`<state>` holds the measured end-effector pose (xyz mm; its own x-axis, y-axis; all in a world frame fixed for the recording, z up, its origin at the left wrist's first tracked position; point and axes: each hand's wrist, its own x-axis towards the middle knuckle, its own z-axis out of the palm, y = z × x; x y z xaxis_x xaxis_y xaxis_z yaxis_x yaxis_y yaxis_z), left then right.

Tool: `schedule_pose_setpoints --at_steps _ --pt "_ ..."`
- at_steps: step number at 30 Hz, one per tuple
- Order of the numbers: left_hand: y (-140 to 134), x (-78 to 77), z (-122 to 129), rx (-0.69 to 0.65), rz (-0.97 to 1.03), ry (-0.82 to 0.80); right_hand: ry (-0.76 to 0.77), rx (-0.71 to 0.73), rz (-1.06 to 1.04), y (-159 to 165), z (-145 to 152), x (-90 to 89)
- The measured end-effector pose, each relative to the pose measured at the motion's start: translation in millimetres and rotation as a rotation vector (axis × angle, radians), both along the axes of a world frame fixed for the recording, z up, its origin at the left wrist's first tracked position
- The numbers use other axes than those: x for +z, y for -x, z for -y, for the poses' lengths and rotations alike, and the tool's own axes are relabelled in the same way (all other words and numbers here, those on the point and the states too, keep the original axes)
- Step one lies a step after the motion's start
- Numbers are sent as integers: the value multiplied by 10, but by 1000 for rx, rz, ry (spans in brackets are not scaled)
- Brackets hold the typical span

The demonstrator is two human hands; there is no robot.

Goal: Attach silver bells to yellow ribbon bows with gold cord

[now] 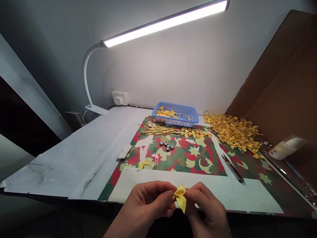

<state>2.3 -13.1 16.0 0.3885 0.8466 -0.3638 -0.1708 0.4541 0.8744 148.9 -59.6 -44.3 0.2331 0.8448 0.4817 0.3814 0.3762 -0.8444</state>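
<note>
A small yellow ribbon bow (pixel 181 195) is pinched between my two hands at the table's front edge. My left hand (pixel 151 203) has its thumb and index finger closed on the bow's left side. On the other side, the fingers of my right hand (pixel 205 206) close on its right part, and the fingertips hide some of the ribbon. Beyond the hands, several silver bells (pixel 167 146) lie in a small group on the patterned sheet. Behind them are a bundle of gold twist ties (pixel 158 130) and a row of yellow bows (pixel 195 133).
A blue basket (pixel 155 110) holding bows and silver bells stands against the wall. At right are a heap of yellow bows (pixel 230 129), tweezers (pixel 233 168), a white bottle (pixel 284 149) and a cardboard panel (pixel 279 72). A lamp (pixel 163 23) hangs overhead.
</note>
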Motion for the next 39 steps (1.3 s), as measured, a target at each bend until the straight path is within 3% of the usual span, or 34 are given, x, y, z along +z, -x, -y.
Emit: schedule_pose_setpoints --at_steps 7,18,26,39 --pt "2 66 -7 -20 12 46 -61 3 8 -13 12 -36" --pt "17 4 -30 -43 8 76 -97 32 108 -64 11 -16" --pt "3 45 -8 -34 3 137 -99 54 40 -30 -2 -3" --pt "35 15 -6 -22 -20 51 -115 29 170 -90 -3 -68"
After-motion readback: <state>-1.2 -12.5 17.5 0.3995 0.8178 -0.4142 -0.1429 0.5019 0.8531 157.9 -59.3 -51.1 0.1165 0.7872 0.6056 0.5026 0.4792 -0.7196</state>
